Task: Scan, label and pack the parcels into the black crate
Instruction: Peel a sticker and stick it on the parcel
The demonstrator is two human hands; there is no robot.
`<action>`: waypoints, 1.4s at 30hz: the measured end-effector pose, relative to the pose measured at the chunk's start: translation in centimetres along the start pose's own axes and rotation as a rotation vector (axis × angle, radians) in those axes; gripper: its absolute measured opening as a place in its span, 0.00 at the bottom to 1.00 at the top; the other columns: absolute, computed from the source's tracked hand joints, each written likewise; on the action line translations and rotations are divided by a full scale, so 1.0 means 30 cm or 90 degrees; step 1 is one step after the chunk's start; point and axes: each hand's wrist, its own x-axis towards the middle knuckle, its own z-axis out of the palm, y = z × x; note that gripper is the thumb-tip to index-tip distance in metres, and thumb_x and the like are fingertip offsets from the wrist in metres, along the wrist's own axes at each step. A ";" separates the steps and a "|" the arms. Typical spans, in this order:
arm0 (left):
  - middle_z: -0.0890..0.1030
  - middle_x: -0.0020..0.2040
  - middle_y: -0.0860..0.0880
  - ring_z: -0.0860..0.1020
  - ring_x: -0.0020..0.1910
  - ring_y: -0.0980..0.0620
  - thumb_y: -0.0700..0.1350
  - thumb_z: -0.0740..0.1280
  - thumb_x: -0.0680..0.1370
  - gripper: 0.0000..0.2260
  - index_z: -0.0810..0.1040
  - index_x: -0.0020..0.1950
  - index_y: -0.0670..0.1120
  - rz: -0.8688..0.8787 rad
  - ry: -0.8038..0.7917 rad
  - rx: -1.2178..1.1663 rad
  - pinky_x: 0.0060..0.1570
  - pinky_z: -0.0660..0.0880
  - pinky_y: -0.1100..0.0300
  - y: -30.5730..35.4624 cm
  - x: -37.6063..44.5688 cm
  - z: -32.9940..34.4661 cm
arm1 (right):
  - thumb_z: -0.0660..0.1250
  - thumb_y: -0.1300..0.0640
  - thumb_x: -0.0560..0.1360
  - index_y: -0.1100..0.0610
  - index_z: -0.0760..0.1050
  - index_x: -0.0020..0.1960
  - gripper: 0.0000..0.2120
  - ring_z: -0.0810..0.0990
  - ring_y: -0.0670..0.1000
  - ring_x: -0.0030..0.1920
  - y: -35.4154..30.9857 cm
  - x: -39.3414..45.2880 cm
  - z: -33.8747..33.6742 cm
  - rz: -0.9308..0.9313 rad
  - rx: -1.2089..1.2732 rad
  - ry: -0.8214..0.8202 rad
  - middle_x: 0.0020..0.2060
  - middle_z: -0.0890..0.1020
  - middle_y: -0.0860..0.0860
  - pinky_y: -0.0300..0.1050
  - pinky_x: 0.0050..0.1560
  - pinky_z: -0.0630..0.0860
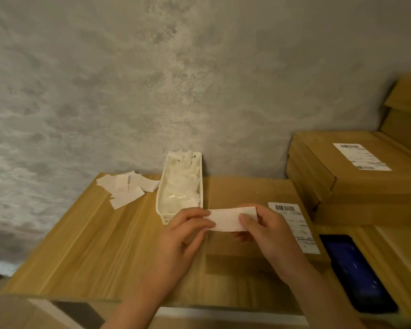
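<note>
Holding the white label strip between both hands, we look to be at the peeling stage. Our left hand pinches its left end and our right hand pinches the right end, thumb on top. Directly beneath the grip lies the cardboard parcel, already carrying a barcode label just right of our right hand. We should split backing from sticker at one corner, keep the strip taut, then lay it flat. No black crate shows.

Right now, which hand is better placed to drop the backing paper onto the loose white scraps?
Left. The left hand pinches the white label strip on the side nearer the loose white paper scraps; the right hand is farther.
</note>
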 end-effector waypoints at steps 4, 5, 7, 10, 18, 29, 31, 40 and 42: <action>0.81 0.55 0.57 0.79 0.57 0.54 0.38 0.67 0.79 0.11 0.81 0.57 0.51 -0.168 0.068 -0.161 0.54 0.77 0.65 0.063 -0.005 0.045 | 0.64 0.53 0.79 0.44 0.76 0.52 0.05 0.83 0.40 0.45 0.031 -0.040 -0.045 -0.062 -0.045 0.035 0.48 0.82 0.45 0.36 0.39 0.80; 0.82 0.52 0.55 0.81 0.53 0.53 0.38 0.66 0.80 0.11 0.80 0.56 0.52 -0.248 0.069 -0.210 0.51 0.79 0.61 0.080 0.000 0.050 | 0.63 0.53 0.79 0.43 0.75 0.51 0.05 0.82 0.40 0.46 0.039 -0.048 -0.054 -0.078 -0.061 0.037 0.48 0.82 0.44 0.36 0.39 0.80; 0.83 0.46 0.48 0.82 0.47 0.49 0.41 0.65 0.81 0.06 0.81 0.52 0.50 -0.354 0.045 -0.259 0.48 0.80 0.57 0.097 0.015 0.057 | 0.63 0.52 0.79 0.42 0.75 0.50 0.05 0.82 0.41 0.48 0.052 -0.060 -0.065 -0.094 -0.090 0.033 0.48 0.82 0.43 0.35 0.40 0.80; 0.83 0.41 0.45 0.82 0.43 0.48 0.45 0.64 0.81 0.08 0.82 0.46 0.47 -0.384 -0.018 -0.249 0.44 0.79 0.56 0.112 0.032 0.058 | 0.63 0.50 0.79 0.41 0.74 0.51 0.04 0.81 0.42 0.51 0.065 -0.071 -0.077 -0.102 -0.136 0.031 0.49 0.80 0.40 0.34 0.41 0.79; 0.84 0.39 0.46 0.83 0.43 0.47 0.45 0.65 0.80 0.09 0.81 0.42 0.48 -0.387 -0.072 -0.210 0.47 0.80 0.46 0.118 0.049 0.055 | 0.62 0.49 0.78 0.41 0.74 0.52 0.04 0.80 0.43 0.53 0.072 -0.088 -0.098 -0.117 -0.153 0.018 0.49 0.80 0.40 0.34 0.43 0.80; 0.83 0.37 0.47 0.80 0.40 0.45 0.43 0.64 0.81 0.11 0.81 0.42 0.51 -0.369 -0.154 -0.242 0.47 0.78 0.54 0.112 0.028 0.052 | 0.64 0.52 0.78 0.39 0.73 0.49 0.06 0.82 0.46 0.49 0.081 -0.070 -0.103 -0.149 -0.138 0.086 0.48 0.80 0.39 0.31 0.39 0.79; 0.83 0.37 0.48 0.80 0.38 0.53 0.41 0.65 0.81 0.09 0.82 0.43 0.48 -0.374 -0.164 -0.251 0.46 0.77 0.60 0.117 0.025 0.053 | 0.64 0.53 0.78 0.39 0.72 0.49 0.07 0.82 0.45 0.48 0.080 -0.067 -0.102 -0.152 -0.137 0.088 0.47 0.79 0.38 0.31 0.39 0.78; 0.83 0.37 0.49 0.80 0.38 0.55 0.41 0.67 0.79 0.06 0.82 0.44 0.47 -0.353 -0.193 -0.251 0.45 0.77 0.63 0.110 0.032 0.051 | 0.64 0.54 0.78 0.40 0.73 0.48 0.08 0.82 0.40 0.47 0.087 -0.047 -0.096 -0.150 -0.116 0.084 0.47 0.80 0.40 0.33 0.36 0.79; 0.83 0.38 0.48 0.80 0.39 0.51 0.45 0.66 0.81 0.08 0.82 0.43 0.50 -0.348 -0.184 -0.249 0.46 0.77 0.61 0.107 0.037 0.050 | 0.64 0.54 0.78 0.40 0.73 0.48 0.08 0.82 0.40 0.47 0.092 -0.043 -0.099 -0.151 -0.128 0.082 0.47 0.80 0.40 0.34 0.37 0.80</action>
